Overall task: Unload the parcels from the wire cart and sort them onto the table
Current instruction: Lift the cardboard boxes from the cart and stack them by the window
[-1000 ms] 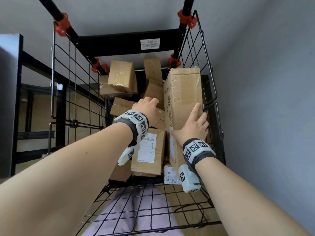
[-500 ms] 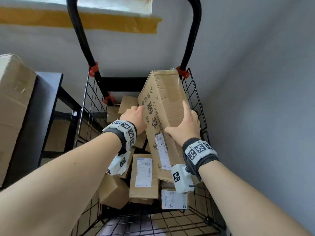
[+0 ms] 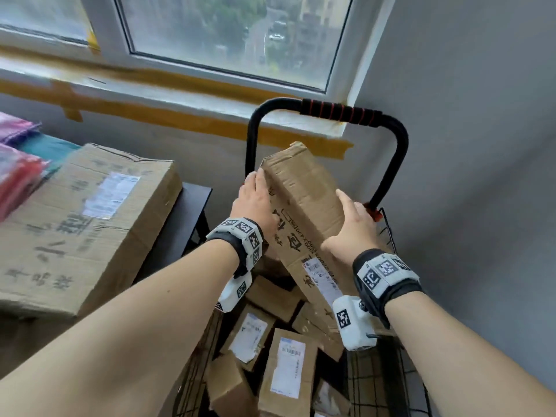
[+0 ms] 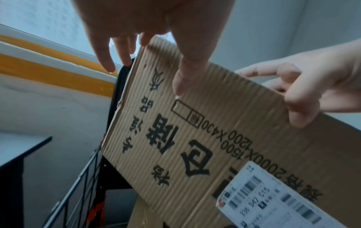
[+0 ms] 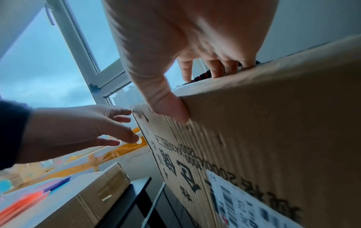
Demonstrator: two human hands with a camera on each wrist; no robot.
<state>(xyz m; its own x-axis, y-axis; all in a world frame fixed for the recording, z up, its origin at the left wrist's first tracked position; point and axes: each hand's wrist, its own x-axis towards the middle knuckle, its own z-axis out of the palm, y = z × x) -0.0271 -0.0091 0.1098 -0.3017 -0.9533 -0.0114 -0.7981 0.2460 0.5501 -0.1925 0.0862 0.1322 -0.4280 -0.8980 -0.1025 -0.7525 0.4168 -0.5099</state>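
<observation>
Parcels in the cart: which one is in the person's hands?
The long tilted box, printed with large black characters, gripped by the left hand and right hand; the smaller parcels lie loose below.

I am stretching both bare forearms forward and upward. My left hand is clasping the long box at its left edge, with the thumb lying on the printed face and the fingers reaching up the side. My right hand is gripping the opposite edge, thumb in front and fingers curling behind.
</observation>
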